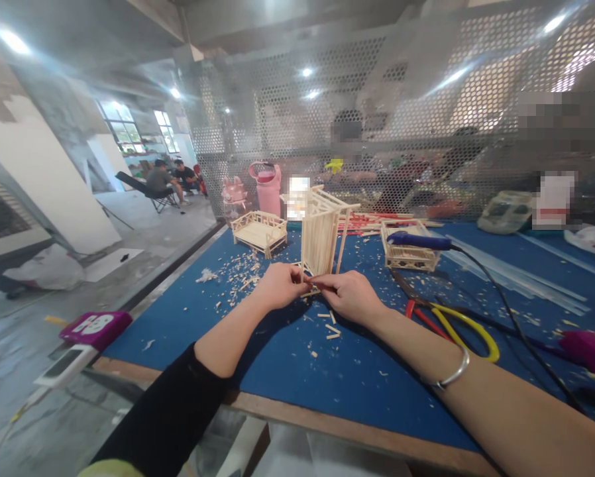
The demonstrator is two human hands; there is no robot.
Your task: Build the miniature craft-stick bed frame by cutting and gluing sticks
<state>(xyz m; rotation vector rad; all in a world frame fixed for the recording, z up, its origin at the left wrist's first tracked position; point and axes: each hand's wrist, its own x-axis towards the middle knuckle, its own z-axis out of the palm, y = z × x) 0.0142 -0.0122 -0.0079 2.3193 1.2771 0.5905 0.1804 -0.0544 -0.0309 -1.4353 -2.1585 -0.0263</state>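
A tall model of thin wooden sticks (320, 238) stands upright on the blue tabletop, with a slatted wall and slim posts. At its foot, my left hand (281, 286) is closed, thumb and fingers pinched at the lower stick frame. From the other side my right hand (353, 295) pinches at the same low frame, its fingertips almost meeting the left ones. The fingertips hide the exact piece between them. Short stick offcuts (332, 331) lie just in front of the hands.
A stick-built bed model (260, 233) stands back left, near a pink bottle (268, 192). On the right, a blue-handled corded tool (419, 240) rests on another stick frame (411, 255), beside yellow-handled scissors (469, 331) and red-handled pliers (424, 321). A perforated metal screen (287, 126) rises behind.
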